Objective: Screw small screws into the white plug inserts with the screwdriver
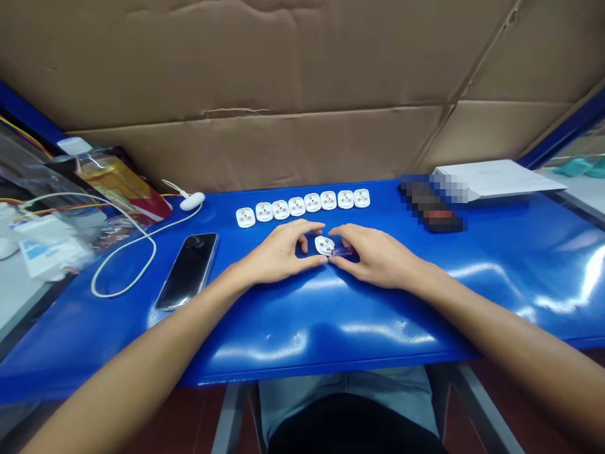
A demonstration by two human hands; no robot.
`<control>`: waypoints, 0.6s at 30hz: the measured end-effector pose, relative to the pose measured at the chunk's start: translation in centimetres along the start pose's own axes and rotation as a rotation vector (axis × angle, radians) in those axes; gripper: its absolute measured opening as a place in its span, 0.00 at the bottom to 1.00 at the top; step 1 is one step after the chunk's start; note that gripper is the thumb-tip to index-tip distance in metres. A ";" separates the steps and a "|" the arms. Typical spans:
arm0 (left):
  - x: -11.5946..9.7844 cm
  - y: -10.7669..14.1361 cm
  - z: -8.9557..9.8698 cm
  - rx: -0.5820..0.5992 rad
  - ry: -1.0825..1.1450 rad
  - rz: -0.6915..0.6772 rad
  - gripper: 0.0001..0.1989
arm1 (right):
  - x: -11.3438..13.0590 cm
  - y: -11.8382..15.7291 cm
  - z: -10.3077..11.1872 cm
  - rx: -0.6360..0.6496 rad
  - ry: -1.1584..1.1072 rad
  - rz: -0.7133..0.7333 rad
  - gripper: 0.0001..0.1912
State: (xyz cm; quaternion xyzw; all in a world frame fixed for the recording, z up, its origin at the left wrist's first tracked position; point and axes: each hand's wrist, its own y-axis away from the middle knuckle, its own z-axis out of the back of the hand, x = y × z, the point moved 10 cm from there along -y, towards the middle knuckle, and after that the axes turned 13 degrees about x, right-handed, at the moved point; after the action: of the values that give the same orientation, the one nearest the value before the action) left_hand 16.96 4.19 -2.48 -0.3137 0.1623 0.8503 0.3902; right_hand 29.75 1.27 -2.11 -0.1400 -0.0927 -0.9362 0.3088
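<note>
My left hand and right hand cup a white plastic plug base

Both half-closed, grip unclear; it lies on a glossy blue table, beside a translucent purple cylinder, below a row of white bases.

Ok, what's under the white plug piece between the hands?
The white plug piece sits over the blue table; blue shows around its edge, but what's directly beneath it is covered.

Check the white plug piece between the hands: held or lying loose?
Held, apparently: the left hand and right hand close on the white plug piece from both sides, fingertips at its edge.
</note>
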 end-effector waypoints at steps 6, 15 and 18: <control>-0.4 0.0 0.2 0.026 0.023 -0.002 0.24 | 0.6 2.2 4.6 -0.382 0.003 0.138 0.11; 0.1 -0.1 0.0 0.149 0.125 0.025 0.27 | 0.6 5.1 7.7 -0.629 -0.212 0.157 0.08; 0.1 -0.1 -0.2 0.169 0.130 0.052 0.25 | 1.4 4.4 6.8 -0.558 -0.179 0.195 0.07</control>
State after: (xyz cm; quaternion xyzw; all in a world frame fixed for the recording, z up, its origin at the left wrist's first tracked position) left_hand 17.09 4.23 -2.69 -0.3296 0.2667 0.8213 0.3817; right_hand 32.73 -1.25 5.13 -0.3097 0.1551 -0.8754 0.3372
